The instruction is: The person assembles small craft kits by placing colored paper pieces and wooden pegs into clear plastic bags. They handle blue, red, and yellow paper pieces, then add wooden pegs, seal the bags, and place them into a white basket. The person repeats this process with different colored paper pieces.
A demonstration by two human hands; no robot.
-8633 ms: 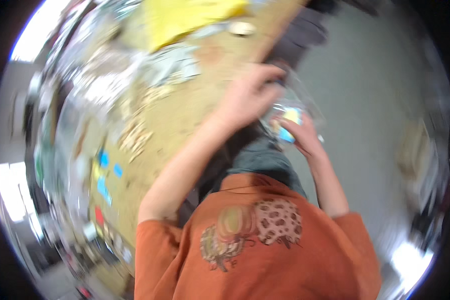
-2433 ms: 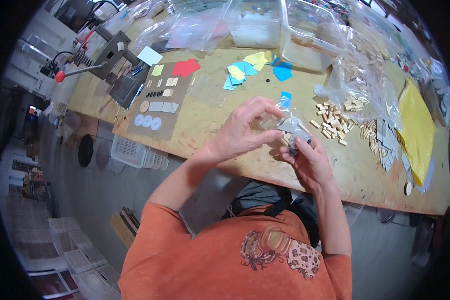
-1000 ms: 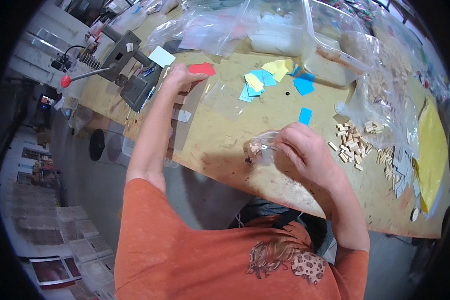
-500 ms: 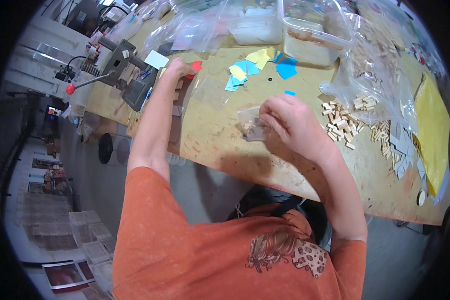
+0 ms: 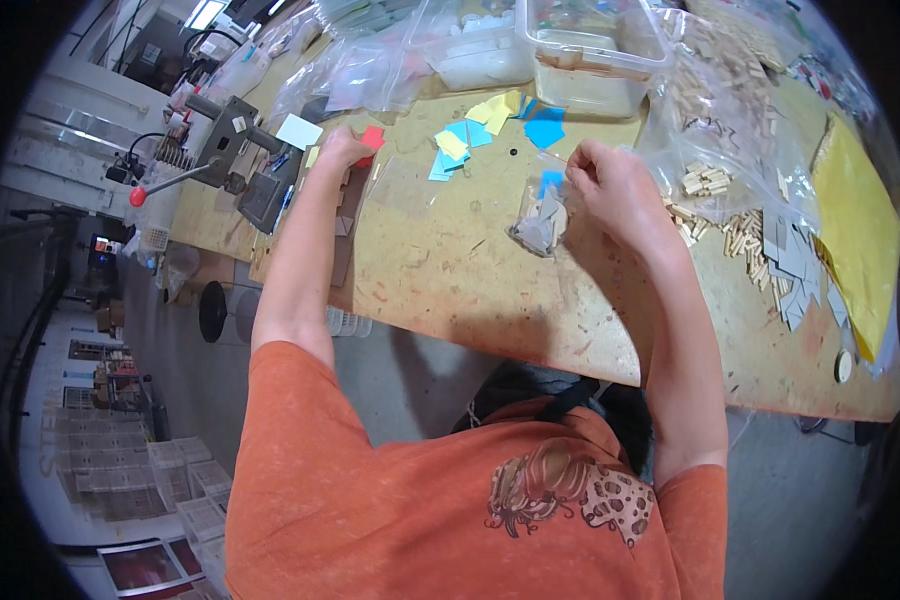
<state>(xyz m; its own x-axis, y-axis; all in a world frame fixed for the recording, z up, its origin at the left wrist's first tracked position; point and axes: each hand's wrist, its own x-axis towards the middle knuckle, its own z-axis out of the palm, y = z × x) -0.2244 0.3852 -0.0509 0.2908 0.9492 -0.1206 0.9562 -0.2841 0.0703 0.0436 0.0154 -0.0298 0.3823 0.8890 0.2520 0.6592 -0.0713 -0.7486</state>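
Observation:
At the far left of the bench, my left hand reaches to the red cards. Its fingers are bent onto them, with the tips partly hidden. My right hand is closed in a pinch at the upper edge of a small clear plastic bag. The bag hangs tilted or rests on the bench; I cannot tell which. Grey pieces and a bit of blue show in or behind the film. Beyond it lie yellow cards, light blue cards, a bright blue card and a small black disc.
Wooden blocks and grey cards lie right of my right hand, near a yellow envelope. Two clear bins stand at the back. A lever press with a red knob is at the left.
My right hand has moved up and away from me, and the small bag has come along, now more upright. My left hand stays by the red cards. The view has shifted slightly.

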